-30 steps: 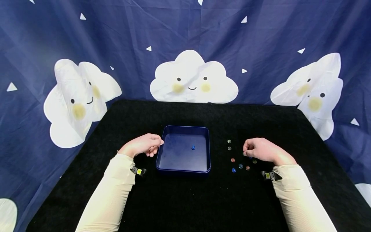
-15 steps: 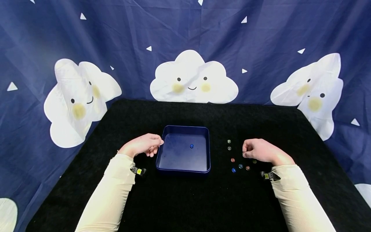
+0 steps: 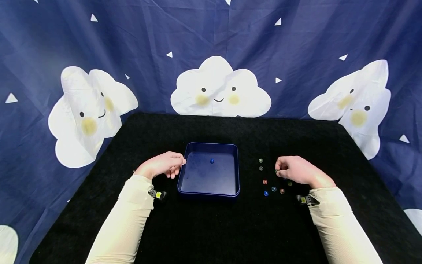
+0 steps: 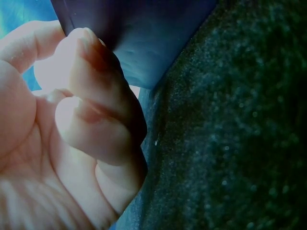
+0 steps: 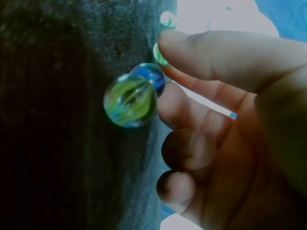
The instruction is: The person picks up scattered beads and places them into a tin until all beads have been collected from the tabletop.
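Note:
My left hand (image 3: pixel 166 164) pinches the left rim of a dark blue square tray (image 3: pixel 208 194); the left wrist view shows thumb and fingertips at the tray wall (image 4: pixel 144 62). One blue marble (image 3: pixel 212 161) lies inside the tray. To the right, my right hand (image 3: pixel 298 170) pinches a small green marble (image 5: pixel 159 53) between thumb and finger. Close by its fingers are a yellow-green glass marble (image 5: pixel 129 101) and a blue marble (image 5: pixel 149 76), the blue one partly hidden behind the other in the right wrist view.
Several more marbles lie on the black cloth (image 3: pixel 211 234) between tray and right hand, among them a red marble (image 3: pixel 265 182), a bright blue marble (image 3: pixel 266 193) and a pale marble (image 3: pixel 261 160). A dark blue curtain (image 3: pixel 211 33) with clouds stands behind.
The blue marble in the tray has rolled leftward and toward the back. My right hand has risen slightly with the green marble in its fingers. The left hand keeps its place at the rim.

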